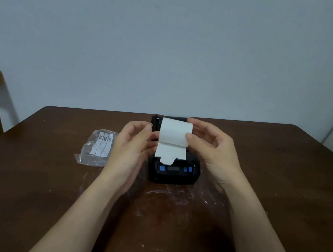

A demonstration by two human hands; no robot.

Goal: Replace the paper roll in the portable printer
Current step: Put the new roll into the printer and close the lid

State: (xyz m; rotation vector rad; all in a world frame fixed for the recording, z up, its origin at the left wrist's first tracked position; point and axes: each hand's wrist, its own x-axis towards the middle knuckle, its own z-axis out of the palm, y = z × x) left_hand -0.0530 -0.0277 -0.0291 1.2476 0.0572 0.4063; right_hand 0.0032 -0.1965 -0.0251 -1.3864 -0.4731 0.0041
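Paper roll [175,132] sits above the open black printer [174,171] mid-table, loose end hanging down. Right hand [214,152] pinches its 3 o'clock end; left hand [131,148] cups its 9 o'clock end. Plastic bag [96,147] lies at 9 o'clock on the table [269,195].

A dark wooden table [257,204] carries a black printer [174,171] and a plastic bag [96,147].

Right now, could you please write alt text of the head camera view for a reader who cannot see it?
Two bare hands, left hand and right hand, hold a white paper roll by its ends above an open black printer on a brown table. A clear plastic bag lies left of the printer.
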